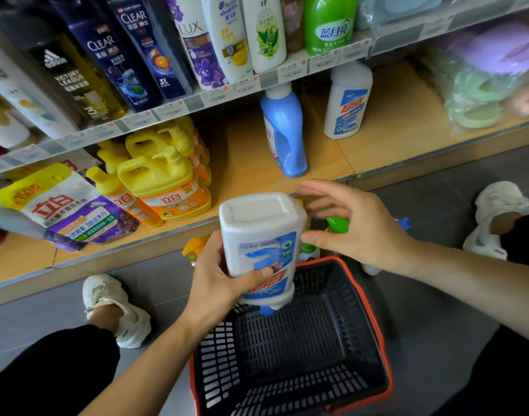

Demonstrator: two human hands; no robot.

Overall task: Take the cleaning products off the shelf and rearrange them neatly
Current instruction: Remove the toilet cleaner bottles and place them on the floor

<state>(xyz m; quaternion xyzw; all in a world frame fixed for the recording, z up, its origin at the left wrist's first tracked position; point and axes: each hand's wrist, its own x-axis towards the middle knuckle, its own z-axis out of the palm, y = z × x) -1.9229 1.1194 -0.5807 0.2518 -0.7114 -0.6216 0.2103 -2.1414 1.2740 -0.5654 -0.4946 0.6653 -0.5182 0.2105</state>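
Above the basket point(290, 340), left hand point(218, 283) grips inverted white bottle point(257, 235); right hand point(350, 223) spread.

Matt white plastic on the bottle point(257, 223), glossy printed label; slotted black plastic for the basket point(218, 364) — orange rim; smooth pale wood-look shelf board point(245, 151); shiny film pouch point(68, 211); glossy yellow plastic jugs point(164, 178).

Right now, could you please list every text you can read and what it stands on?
"CLEAR": dark blue bottles
"VICTORY LEAGUE": black bottle
"LUX": purple-flowered bottle
"head & shoulders": upper white bottle
"蓝月亮": green bottle
"超威": lower white bottle
"立白": yellow jug, pouch
"150克": that pouch
Price tags, held bottle's label: unreadable.
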